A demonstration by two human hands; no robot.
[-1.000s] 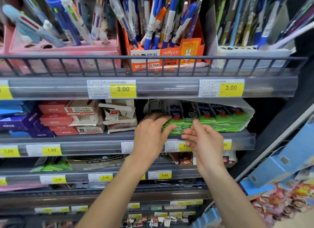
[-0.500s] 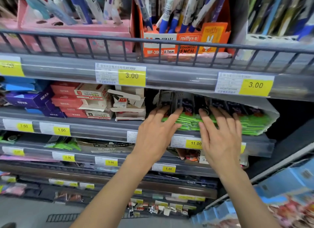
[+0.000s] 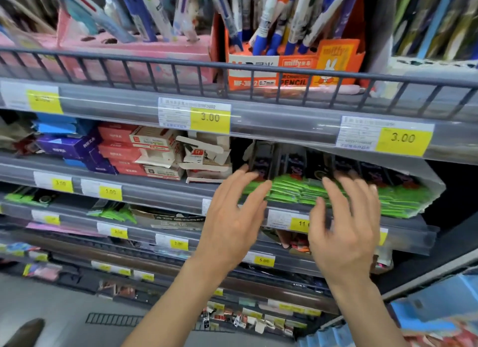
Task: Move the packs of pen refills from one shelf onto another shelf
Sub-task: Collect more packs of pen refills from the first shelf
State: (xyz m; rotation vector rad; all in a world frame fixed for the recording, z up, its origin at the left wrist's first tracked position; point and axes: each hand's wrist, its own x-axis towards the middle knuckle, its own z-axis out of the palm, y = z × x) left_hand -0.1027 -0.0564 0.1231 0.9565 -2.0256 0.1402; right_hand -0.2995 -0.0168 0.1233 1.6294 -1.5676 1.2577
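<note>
A row of green-and-black refill packs (image 3: pixel 297 191) lies stacked on the second shelf (image 3: pixel 165 195), under the top shelf with the pens. My left hand (image 3: pixel 232 217) hovers in front of the row's left end with its fingers straight, the fingertips at the packs' edge. My right hand (image 3: pixel 344 227) is spread just in front of the row's middle, its fingers straight and slightly blurred. Neither hand holds a pack. More green packs (image 3: pixel 113 212) lie on the third shelf at the left.
Red, white and purple small boxes (image 3: pixel 134 150) fill the second shelf's left half. Pen display boxes (image 3: pixel 292 67) stand behind the wire rail (image 3: pixel 232 67) above. Lower shelves with price tags step outward below. A blue rack (image 3: pixel 426 308) stands at the right.
Both hands have drawn back a little from the refill packs and spread their fingers. The view has tilted down and closer to the shelves.
</note>
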